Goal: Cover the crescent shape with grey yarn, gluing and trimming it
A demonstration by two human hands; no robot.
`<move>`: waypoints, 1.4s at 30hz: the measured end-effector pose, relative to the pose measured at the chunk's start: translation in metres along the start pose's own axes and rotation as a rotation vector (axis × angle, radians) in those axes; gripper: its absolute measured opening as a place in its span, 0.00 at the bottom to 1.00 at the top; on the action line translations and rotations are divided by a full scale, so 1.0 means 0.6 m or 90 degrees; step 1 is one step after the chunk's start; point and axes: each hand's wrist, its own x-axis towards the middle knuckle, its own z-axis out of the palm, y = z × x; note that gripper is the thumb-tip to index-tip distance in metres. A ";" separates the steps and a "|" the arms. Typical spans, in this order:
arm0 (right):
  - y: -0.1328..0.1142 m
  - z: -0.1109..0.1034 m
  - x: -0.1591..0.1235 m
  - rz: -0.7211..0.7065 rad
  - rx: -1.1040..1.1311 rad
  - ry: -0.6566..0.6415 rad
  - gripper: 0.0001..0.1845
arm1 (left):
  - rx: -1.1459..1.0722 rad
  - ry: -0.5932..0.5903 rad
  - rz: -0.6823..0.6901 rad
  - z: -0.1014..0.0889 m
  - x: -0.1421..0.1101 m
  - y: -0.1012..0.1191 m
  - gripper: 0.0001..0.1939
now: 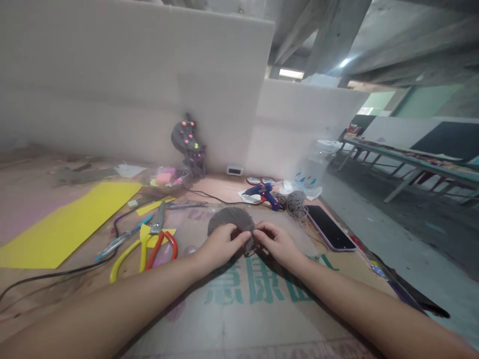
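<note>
A grey crescent [232, 218] that looks wrapped in yarn is held low over the cardboard-covered table. My left hand [224, 243] grips it from the near side, thumb and fingers closed on its inner curve. At its right end, the fingertips of my right hand [279, 243] are pinched together against it; any strand between them is too small to make out. Behind my right hand lies a loose bundle of grey yarn [297, 204]. A blue glue gun [265, 194] rests beside that yarn.
Scissors [159, 222] with red and yellow handles lie left, near a yellow sheet [75, 224] and a blue pen [121, 240]. A phone [331, 228] lies right. Against the back panel stand a dark crescent with coloured balls [186, 137] and a clear plastic jug [309, 172].
</note>
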 end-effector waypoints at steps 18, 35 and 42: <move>-0.012 0.004 -0.004 0.029 0.057 -0.010 0.19 | -0.066 0.092 0.036 -0.005 0.011 -0.002 0.23; -0.018 0.007 -0.007 -0.044 -0.091 -0.006 0.09 | -0.214 0.097 -0.017 -0.014 0.013 0.001 0.23; -0.021 0.007 -0.008 -0.056 -0.116 0.002 0.09 | -0.238 0.057 -0.035 -0.012 0.013 -0.001 0.24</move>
